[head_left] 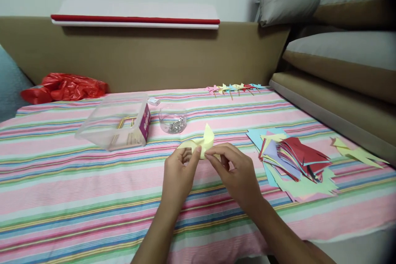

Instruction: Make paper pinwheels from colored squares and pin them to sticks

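A pale yellow paper pinwheel (pixel 208 135), partly folded with one point standing up, is held between both hands just above the striped cloth. My left hand (pixel 181 173) pinches it from the left, its thumb pressed on the folded middle. At the right side, my right hand (pixel 236 169) is closed with thumb and index fingertip together at the paper's edge; whether a small pin is between them I cannot make out. Behind the paper stands a clear round dish (pixel 173 120) of small silvery metal pieces. Several finished pinwheels (pixel 232 87) on sticks lie at the back.
Left of the dish, a clear plastic box (pixel 108 109) lies with thin wooden sticks in it. Cut coloured paper (pixel 297 161) is piled at the right, beside yellow scraps (pixel 355 152). A red plastic bag (pixel 71 87) sits back left. Cushions (pixel 340 57) border the right side.
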A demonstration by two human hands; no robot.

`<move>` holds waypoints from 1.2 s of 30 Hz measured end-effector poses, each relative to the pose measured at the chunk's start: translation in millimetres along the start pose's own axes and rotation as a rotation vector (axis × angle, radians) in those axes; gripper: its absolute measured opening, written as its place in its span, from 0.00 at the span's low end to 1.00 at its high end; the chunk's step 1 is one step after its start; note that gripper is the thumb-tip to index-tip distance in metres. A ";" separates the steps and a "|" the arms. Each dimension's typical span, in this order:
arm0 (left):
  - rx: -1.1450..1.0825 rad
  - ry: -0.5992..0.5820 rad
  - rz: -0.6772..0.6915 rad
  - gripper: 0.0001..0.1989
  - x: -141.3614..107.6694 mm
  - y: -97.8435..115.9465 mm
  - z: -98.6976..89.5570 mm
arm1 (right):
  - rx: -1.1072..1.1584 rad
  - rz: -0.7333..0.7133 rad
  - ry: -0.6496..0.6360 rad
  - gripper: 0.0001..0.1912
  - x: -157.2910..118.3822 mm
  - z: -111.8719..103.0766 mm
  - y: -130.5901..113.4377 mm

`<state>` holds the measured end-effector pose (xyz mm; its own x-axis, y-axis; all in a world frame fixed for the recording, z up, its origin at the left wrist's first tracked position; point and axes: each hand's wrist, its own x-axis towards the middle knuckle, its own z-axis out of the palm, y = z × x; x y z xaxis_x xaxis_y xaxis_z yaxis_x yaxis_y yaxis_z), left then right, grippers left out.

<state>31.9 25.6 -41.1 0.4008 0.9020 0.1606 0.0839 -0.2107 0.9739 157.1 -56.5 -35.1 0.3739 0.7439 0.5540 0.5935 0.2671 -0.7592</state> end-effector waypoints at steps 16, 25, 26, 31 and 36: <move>-0.191 -0.046 -0.026 0.15 -4.1 4.3 5.2 | -0.045 -0.016 0.004 0.07 0.3 -0.2 3.4; -0.173 -0.110 0.087 0.11 -4.5 6.7 2.7 | 0.022 0.028 -0.030 0.06 1.8 -4.2 9.0; -0.159 -0.111 0.095 0.10 -4.5 7.0 2.2 | 0.029 0.034 -0.031 0.06 2.1 -4.7 9.3; -0.089 -0.108 0.137 0.10 -5.1 8.2 0.7 | 0.041 0.064 -0.043 0.06 2.0 -6.1 9.7; -0.018 -0.085 0.176 0.08 -6.0 8.1 0.3 | 0.083 0.121 -0.059 0.05 2.2 -6.8 10.0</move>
<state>30.4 18.4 -34.3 0.4833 0.8168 0.3150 -0.0101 -0.3546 0.9350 168.7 -56.3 -39.2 0.3952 0.8074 0.4380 0.4850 0.2215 -0.8460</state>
